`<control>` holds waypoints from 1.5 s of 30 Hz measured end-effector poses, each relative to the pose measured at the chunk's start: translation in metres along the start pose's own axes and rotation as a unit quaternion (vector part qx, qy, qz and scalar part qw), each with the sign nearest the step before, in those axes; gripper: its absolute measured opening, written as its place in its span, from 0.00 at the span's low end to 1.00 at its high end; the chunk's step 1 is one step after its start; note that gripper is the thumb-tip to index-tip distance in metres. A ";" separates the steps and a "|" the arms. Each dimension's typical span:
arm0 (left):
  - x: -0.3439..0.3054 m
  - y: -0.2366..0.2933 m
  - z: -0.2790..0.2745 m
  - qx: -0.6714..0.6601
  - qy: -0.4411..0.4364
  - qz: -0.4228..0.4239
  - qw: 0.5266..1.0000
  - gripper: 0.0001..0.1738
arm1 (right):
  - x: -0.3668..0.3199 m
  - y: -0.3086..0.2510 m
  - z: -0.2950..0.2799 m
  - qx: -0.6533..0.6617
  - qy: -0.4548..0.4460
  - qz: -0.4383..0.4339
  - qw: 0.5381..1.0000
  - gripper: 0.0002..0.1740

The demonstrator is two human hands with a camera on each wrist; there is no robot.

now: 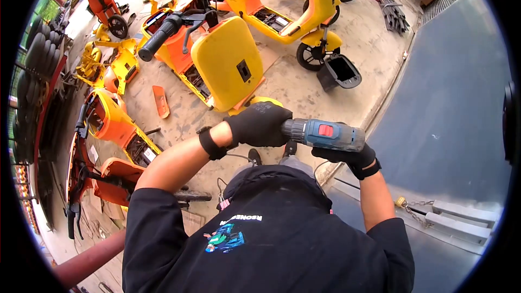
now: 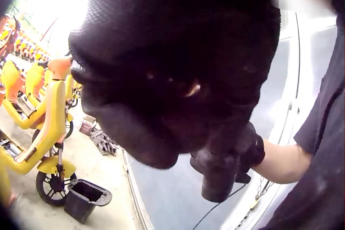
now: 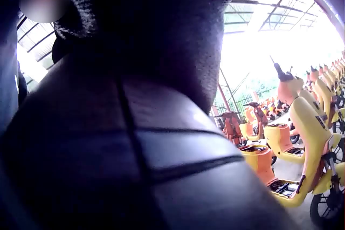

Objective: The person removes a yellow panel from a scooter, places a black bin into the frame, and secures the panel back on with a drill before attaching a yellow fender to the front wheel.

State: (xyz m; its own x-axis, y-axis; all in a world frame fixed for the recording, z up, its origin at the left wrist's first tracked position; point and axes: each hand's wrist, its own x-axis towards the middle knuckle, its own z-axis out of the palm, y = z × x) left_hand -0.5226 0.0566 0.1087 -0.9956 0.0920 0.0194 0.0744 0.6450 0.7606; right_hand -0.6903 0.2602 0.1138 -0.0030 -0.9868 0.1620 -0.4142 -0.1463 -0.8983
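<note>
On my head view the left hand (image 1: 259,125) curls round the front end of a drill (image 1: 332,134) pointing left, while the right hand (image 1: 353,157) grasps it from below. My left wrist view alone shows a metallic glint (image 2: 193,88) at the left glove; both arms reach away, converging.

"Can you read any words?"
"Barely — there's a line of white lettering (image 1: 241,219) on the black shirt (image 1: 304,233), in the head view."
"What does it say?"
"Part seems to read 'RSONE' — the rest is too small and blurred to spell out."
</note>
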 end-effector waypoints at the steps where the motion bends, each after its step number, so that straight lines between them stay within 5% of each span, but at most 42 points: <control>1: -0.002 0.003 0.004 0.023 0.047 -0.021 0.998 0.12 | -0.005 -0.003 -0.004 0.033 -0.026 0.087 0.995 0.16; 5: 0.001 0.007 0.012 0.086 0.176 -0.011 0.981 0.07 | -0.007 -0.008 -0.002 0.119 -0.017 0.263 0.957 0.14; 9: -0.001 0.007 0.015 0.122 0.224 0.000 0.967 0.06 | -0.004 -0.001 0.003 0.114 0.030 0.137 0.984 0.12; 10: -0.003 0.007 0.016 0.124 0.232 -0.002 0.965 0.07 | -0.005 0.001 0.002 0.102 0.008 0.162 0.981 0.14; 12: -0.004 0.010 0.015 0.111 0.223 -0.004 0.969 0.07 | -0.006 -0.002 0.004 0.092 -0.016 0.189 0.978 0.16; 14: -0.005 0.008 0.014 0.096 0.216 -0.008 0.972 0.07 | -0.005 -0.019 0.003 0.267 0.019 0.381 0.885 0.16; 16: -0.007 0.004 0.011 0.049 0.103 -0.058 0.992 0.12 | -0.005 -0.018 0.001 0.289 0.020 0.367 0.884 0.23; 19: -0.007 -0.005 0.022 -0.089 0.017 -0.156 0.984 0.11 | -0.009 0.002 -0.013 0.354 -0.015 0.278 0.893 0.46; 20: -0.008 -0.008 0.025 -0.089 0.017 -0.158 0.983 0.11 | -0.012 0.005 -0.020 0.355 -0.017 0.277 0.893 0.46; 22: -0.011 -0.013 0.035 -0.179 -0.031 -0.210 0.961 0.12 | -0.014 0.007 -0.028 0.236 0.135 0.183 0.945 0.51; 23: -0.012 -0.018 0.041 -0.199 -0.028 -0.221 0.954 0.13 | -0.013 -0.010 -0.030 0.069 0.154 0.168 0.971 0.48; 24: -0.012 -0.028 0.049 -0.200 -0.027 -0.224 0.953 0.13 | -0.006 -0.022 -0.025 0.071 0.151 0.169 0.971 0.48; 25: -0.011 -0.039 0.057 -0.216 -0.031 -0.259 0.941 0.13 | 0.004 -0.033 -0.013 -0.144 0.104 0.079 0.981 0.46; 26: -0.012 -0.044 0.062 -0.230 -0.037 -0.293 0.927 0.12 | 0.014 -0.041 0.004 -0.350 0.054 -0.015 0.935 0.43; 28: -0.010 -0.040 0.060 -0.236 -0.056 -0.332 0.912 0.11 | 0.034 -0.035 0.045 -0.471 0.016 -0.033 0.881 0.31; 31: -0.014 -0.036 0.064 -0.294 -0.048 -0.330 0.896 0.11 | 0.051 0.034 0.082 -0.549 -0.062 -0.015 0.833 0.17; 34: -0.015 -0.035 0.065 -0.351 -0.054 -0.241 0.903 0.11 | 0.054 0.044 0.083 -0.486 -0.088 0.002 0.869 0.10; 36: -0.015 -0.028 0.060 -0.304 -0.060 -0.307 0.900 0.10 | 0.057 0.043 0.082 -0.465 -0.101 0.010 0.879 0.15; 38: -0.014 -0.047 0.070 -0.243 -0.053 -0.282 0.927 0.12 | 0.064 0.043 0.081 -0.457 -0.136 0.048 0.878 0.15; 40: -0.012 -0.051 0.077 -0.028 0.009 -0.215 0.976 0.15 | 0.067 0.045 0.082 -0.463 -0.148 0.057 0.872 0.15; 45: -0.011 -0.040 0.082 0.036 0.033 -0.278 0.959 0.15 | 0.067 0.060 0.090 -0.475 -0.172 0.104 0.857 0.15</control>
State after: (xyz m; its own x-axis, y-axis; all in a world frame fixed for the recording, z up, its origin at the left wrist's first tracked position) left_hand -0.5095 0.0919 0.0251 -0.8839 -0.3280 -0.3333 -0.4676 0.6318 0.6182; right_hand -0.6338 0.1792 0.0337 0.0337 -0.9708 -0.2375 -0.9916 -0.0029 -0.1291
